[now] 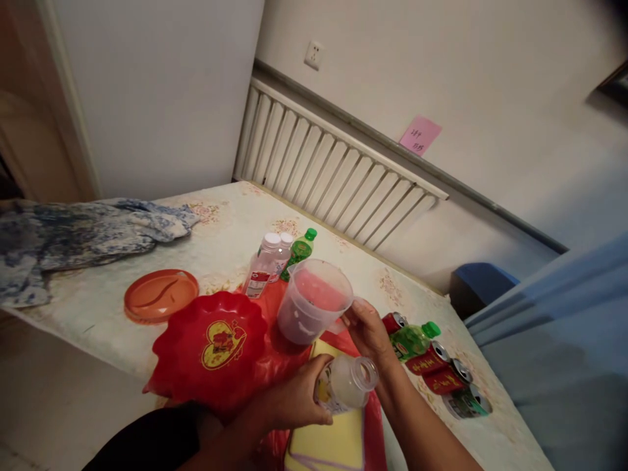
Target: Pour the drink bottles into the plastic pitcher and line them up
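Observation:
My left hand (298,400) is wrapped round a clear, wide-mouthed bottle (350,386) with a yellow-patterned label. The bottle lies tilted, its uncapped mouth pointing right. My right hand (367,330) is closed at the handle side of a translucent plastic jug (307,311); the fingers behind the handle are partly hidden. Reddish colour shows inside the jug, which stands slightly tilted over a red plastic sheet (275,307). Below the bottle lies a yellow board (328,438) with a purple edge. Left of the jug sits a red scalloped tray (189,353) with a gold heart.
Two white-capped bottles (265,261) and a green-capped bottle (300,252) stand behind the jug. An orange lid (161,296) lies at the left near a patterned cloth (98,235). Several drink cans (447,378) and another green bottle (412,341) are at the right. A radiator (333,157) lines the wall.

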`<state>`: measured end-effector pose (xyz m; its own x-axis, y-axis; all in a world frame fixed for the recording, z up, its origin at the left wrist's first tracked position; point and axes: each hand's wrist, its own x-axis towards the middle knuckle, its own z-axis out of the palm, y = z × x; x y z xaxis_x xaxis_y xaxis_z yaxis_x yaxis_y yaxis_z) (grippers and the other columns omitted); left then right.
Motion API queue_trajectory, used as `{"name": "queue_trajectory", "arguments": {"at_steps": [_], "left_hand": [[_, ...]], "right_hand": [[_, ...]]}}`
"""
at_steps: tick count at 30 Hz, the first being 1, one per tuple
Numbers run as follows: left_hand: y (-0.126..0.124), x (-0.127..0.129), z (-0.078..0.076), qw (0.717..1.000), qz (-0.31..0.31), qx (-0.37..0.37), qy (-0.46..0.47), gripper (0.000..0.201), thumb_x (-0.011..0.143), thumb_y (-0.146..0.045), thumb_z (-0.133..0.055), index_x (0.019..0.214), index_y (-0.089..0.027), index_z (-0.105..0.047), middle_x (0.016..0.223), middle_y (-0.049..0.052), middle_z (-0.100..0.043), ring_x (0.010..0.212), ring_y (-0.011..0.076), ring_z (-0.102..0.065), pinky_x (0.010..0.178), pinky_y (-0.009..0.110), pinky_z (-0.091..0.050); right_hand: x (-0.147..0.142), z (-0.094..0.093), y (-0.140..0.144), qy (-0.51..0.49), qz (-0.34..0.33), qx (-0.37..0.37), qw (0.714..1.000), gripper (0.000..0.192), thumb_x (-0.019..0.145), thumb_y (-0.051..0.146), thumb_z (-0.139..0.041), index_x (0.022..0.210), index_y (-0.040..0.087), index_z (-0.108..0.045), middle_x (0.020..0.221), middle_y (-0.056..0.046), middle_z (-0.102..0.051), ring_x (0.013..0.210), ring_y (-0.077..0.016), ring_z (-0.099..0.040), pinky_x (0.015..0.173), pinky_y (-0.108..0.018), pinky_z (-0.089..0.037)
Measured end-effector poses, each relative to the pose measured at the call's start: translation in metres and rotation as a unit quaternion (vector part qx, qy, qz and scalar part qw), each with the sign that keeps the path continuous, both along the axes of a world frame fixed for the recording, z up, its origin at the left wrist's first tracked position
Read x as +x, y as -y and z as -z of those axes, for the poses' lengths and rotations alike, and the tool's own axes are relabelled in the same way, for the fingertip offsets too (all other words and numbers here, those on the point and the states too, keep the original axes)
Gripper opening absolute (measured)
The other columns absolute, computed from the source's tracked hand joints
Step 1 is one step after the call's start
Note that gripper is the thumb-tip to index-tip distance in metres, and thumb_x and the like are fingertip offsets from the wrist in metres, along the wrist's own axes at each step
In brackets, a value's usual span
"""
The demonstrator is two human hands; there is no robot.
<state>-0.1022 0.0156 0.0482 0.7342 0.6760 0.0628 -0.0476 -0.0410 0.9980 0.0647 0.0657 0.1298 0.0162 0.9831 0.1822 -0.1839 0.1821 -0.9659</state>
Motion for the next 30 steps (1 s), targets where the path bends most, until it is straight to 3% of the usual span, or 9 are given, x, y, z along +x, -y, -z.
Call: {"name": "queue_trajectory", "arguments": {"at_steps": [5, 11, 19, 24, 30], "left_hand": [[-0.001, 0.000, 0.002, 1.000, 0.008, -0.004, -0.013, 0.076, 0.054, -0.010, -0.075, 0.124, -0.026, -0.049, 0.111, -0.001, -0.061, 0.100, 0.0217, -0.059, 0.079, 0.027, -0.046], [-0.003, 0.002, 0.001, 0.999, -0.001, 0.027, -0.024, 0.075, 0.052, -0.012, -0.078, 0.121, -0.025, -0.053, 0.110, 0.000, -0.062, 0.098, 0.0219, -0.059, 0.078, 0.027, -0.047], [-0.008, 0.007, -0.004, 0.999, 0.019, 0.026, -0.001, 0.072, 0.055, -0.013, -0.073, 0.123, -0.024, -0.052, 0.108, 0.000, -0.064, 0.096, 0.0219, -0.061, 0.074, 0.026, -0.048], [-0.012, 0.011, -0.002, 0.999, 0.012, 0.049, -0.003, 0.069, 0.056, -0.014, -0.069, 0.122, -0.023, -0.051, 0.104, 0.000, -0.064, 0.093, 0.0215, -0.062, 0.071, 0.026, -0.047], [-0.016, 0.019, 0.003, 0.998, -0.004, 0.065, -0.006, 0.071, 0.056, -0.014, -0.070, 0.123, -0.023, -0.050, 0.109, 0.001, -0.064, 0.095, 0.0220, -0.061, 0.075, 0.027, -0.048]], "right_hand": [[0.002, -0.028, -0.002, -0.023, 0.053, 0.039, 0.998, 0.038, 0.074, 0.043, -0.075, 0.059, 0.020, -0.048, 0.053, 0.009, -0.033, 0.051, -0.0094, -0.029, 0.051, -0.024, -0.029], [0.014, -0.084, 0.006, 0.065, 0.148, 0.113, 0.980, 0.046, 0.073, 0.048, -0.073, 0.055, 0.021, -0.040, 0.051, 0.009, -0.030, 0.049, -0.0090, -0.030, 0.050, -0.025, -0.032], [0.048, -0.153, 0.062, 0.163, 0.248, 0.149, 0.943, 0.043, 0.078, 0.038, -0.069, 0.055, 0.021, -0.038, 0.054, 0.009, -0.028, 0.050, -0.0079, -0.029, 0.050, -0.023, -0.032], [0.073, -0.169, 0.103, 0.242, 0.298, 0.074, 0.921, 0.037, 0.076, 0.040, -0.070, 0.054, 0.021, -0.047, 0.051, 0.006, -0.035, 0.050, -0.0106, -0.037, 0.051, -0.026, -0.038], [0.112, -0.162, 0.141, 0.319, 0.285, -0.022, 0.904, 0.044, 0.073, 0.049, -0.072, 0.049, 0.021, -0.047, 0.047, 0.005, -0.035, 0.045, -0.0096, -0.031, 0.043, -0.026, -0.026]]}}
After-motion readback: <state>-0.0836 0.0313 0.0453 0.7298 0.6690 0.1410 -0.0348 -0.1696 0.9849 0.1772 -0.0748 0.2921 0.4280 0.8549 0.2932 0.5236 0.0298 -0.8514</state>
